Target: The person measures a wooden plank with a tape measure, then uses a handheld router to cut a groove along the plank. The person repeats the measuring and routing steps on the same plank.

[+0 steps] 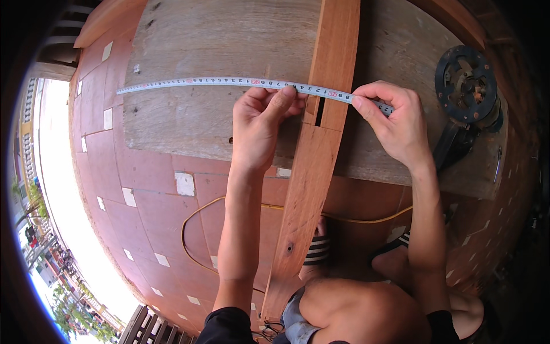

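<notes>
A pale steel measuring tape (217, 82) runs stretched out across the scene, its free length reaching far to the left. My left hand (266, 114) pinches it between thumb and fingers, just left of a long reddish wooden beam (312, 166). On the beam's other side my right hand (395, 117) grips the same tape between thumb and forefinger. Between the two hands the tape passes over the beam, close above a narrow dark slot (319, 112) cut in the wood. The tape's case is not visible.
Under the beam lies a weathered grey board (189, 123). A black round-headed tool (467, 86) sits at the right, near a thin metal rod (498, 163). A yellow cord (189, 221) curls over the reddish tiled floor (143, 226). My bare knee (366, 312) is close below.
</notes>
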Motion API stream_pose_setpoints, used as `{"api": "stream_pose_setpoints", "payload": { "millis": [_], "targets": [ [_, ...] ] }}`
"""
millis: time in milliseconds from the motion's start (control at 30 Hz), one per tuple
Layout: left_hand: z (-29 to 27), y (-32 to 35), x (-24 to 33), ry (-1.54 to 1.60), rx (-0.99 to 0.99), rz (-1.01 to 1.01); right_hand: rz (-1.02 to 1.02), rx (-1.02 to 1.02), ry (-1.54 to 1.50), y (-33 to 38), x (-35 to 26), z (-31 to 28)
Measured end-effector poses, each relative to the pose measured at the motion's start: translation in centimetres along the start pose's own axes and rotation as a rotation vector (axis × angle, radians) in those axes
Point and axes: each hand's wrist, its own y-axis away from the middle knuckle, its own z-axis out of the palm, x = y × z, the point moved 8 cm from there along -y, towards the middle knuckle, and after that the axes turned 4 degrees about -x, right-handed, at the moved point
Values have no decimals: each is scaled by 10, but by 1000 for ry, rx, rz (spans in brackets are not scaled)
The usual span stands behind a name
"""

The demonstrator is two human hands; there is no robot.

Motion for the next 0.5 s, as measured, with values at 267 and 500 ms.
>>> {"api": "stream_pose_setpoints", "payload": {
  "millis": [267,500],
  "targets": [
    [2,0,0,-3,16,7,-18,-3,15,-1,-2,-1],
    [15,-9,6,-324,61,-196,60,110,-71,2,10,-4]
  ]
}}
